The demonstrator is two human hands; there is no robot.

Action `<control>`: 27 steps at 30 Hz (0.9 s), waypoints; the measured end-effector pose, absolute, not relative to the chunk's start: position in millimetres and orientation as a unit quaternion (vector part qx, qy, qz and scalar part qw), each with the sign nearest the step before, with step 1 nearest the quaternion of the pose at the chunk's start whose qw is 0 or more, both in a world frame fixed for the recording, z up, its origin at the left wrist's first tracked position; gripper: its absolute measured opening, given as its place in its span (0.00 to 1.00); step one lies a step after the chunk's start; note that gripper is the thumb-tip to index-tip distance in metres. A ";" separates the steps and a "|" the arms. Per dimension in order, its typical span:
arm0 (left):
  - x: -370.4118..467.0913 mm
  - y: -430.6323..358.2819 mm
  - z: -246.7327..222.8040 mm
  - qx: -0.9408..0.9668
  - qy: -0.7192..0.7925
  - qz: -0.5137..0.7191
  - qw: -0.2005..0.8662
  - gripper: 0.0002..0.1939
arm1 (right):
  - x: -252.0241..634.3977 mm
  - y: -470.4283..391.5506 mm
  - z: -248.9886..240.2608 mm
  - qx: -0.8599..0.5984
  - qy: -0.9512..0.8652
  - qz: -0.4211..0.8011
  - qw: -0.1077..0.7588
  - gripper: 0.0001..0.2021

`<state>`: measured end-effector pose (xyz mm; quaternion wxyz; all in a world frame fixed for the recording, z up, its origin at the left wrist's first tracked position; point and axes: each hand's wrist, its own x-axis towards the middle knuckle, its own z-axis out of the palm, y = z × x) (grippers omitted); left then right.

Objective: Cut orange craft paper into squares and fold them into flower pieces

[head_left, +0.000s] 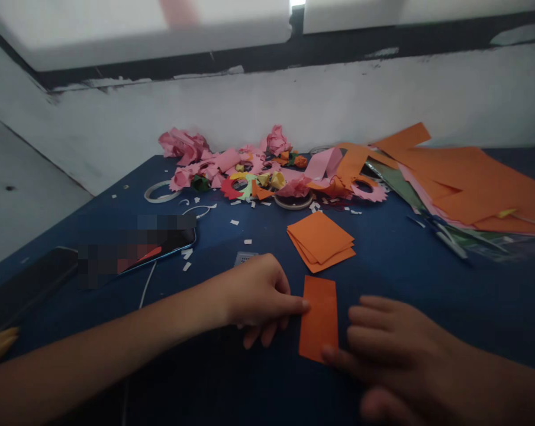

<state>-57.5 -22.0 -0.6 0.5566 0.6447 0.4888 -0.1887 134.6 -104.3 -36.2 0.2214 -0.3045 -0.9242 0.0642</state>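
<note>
An orange paper rectangle (319, 319) lies on the dark blue table between my hands. My left hand (261, 296) rests at its left side, with one fingertip on the paper's left edge and the other fingers curled loosely below. From the right, my right hand (396, 343) reaches in, one fingertip touching the lower right corner and its fingers apart, nothing held in them. Just beyond the rectangle sits a small stack of orange paper squares (323, 239).
Pink, orange and yellow paper scraps (250, 168) and tape rolls (161, 191) lie along the back. Large orange sheets (484, 177) and scissors (449, 236) are at the right. A phone (179, 236) with a white cable is at the left.
</note>
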 end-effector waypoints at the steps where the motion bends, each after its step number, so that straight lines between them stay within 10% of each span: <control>1: -57.7 -22.1 -0.7 0.646 0.489 -0.187 0.556 0.24 | 134.5 -104.2 -37.3 -0.320 -0.917 0.049 0.233 0.24; 27: -59.3 -30.8 -1.9 0.727 0.468 -0.146 0.481 0.24 | 140.9 -104.0 -47.7 -0.367 -0.881 0.026 0.296 0.16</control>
